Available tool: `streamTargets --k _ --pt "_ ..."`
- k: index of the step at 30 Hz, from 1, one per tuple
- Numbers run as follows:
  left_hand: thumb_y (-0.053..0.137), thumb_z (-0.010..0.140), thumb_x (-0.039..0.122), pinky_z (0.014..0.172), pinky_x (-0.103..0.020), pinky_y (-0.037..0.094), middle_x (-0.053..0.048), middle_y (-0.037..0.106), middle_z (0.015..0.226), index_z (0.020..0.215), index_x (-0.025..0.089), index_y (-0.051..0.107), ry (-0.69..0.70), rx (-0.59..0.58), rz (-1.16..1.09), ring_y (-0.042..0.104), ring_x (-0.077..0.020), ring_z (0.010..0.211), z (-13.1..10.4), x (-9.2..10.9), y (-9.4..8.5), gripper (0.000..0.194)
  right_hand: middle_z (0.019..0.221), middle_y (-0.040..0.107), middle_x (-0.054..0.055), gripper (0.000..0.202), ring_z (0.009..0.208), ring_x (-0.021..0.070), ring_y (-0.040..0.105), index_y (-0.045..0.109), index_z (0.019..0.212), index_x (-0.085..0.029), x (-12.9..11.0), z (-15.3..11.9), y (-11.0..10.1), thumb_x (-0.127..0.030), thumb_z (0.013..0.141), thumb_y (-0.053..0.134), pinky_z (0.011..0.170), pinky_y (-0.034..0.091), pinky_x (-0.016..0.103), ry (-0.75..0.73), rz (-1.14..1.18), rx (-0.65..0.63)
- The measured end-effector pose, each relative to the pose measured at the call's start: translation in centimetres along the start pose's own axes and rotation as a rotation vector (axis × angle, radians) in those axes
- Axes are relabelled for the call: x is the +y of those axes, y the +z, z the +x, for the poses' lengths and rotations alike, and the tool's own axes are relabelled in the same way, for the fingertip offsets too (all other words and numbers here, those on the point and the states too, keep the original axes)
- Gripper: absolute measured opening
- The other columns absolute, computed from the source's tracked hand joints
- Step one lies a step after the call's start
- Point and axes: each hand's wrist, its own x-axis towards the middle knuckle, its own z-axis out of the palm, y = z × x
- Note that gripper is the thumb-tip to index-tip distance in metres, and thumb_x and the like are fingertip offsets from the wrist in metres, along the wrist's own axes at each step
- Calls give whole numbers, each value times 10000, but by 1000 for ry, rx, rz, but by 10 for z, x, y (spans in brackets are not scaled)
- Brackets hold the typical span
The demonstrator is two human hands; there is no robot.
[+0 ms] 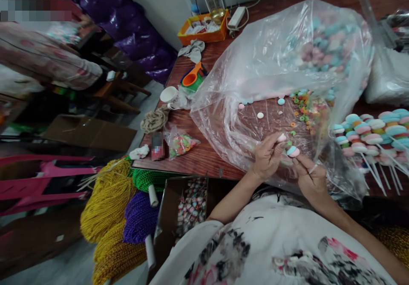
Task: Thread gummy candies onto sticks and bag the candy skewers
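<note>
My left hand (268, 156) is closed, its fingertips pinching a pale pink-white marshmallow (281, 138). Close beside it, my right hand (310, 177) grips a marshmallow skewer (292, 151) with blue, white and pink pieces; a bit of white stick shows between the fingers. Both hands are over a large clear plastic bag (220, 119) spread on the table. Inside the bag is a heap of pastel marshmallows (322, 48), with small ring-shaped candies (303, 108) nearer my hands. Finished-looking marshmallow skewers (373, 133) lie piled at the right.
On the wooden table (204, 161) are a small bag of candy rings (182, 144), a white mug (169, 94), an orange tape roll (191, 78) and an orange tray (204, 36). Below the left edge sit a box of wrapped candies (191, 204) and yellow cord bundles (107, 200). Another person (47, 57) is at left.
</note>
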Motion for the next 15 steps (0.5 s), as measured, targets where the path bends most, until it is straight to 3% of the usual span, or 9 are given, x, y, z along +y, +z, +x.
streamTargets --k 4,11,15 --pt "539 957 286 884 -303 562 -84 743 1057 1253 204 623 -75 -54 -23 702 -158 941 -9 6 6 319 588 464 -47 211 518 85 406 693 911 -164 -5 2 -3 -274 925 513 528 365 226 -36 -13 -36" --pt "501 971 283 905 -305 557 -92 727 1119 1249 209 633 -30 -119 1 694 -163 1004 -13 5 19 317 556 420 -50 252 501 81 382 611 716 -169 -5 15 -6 -265 916 492 524 329 228 -36 -89 -40" --pt "485 974 305 893 -293 550 -88 720 1132 1255 209 635 -42 -270 6 686 -158 1011 1 -2 14 332 583 473 -42 246 526 87 419 617 734 -174 6 23 -20 -287 916 498 542 341 224 32 -87 -35"
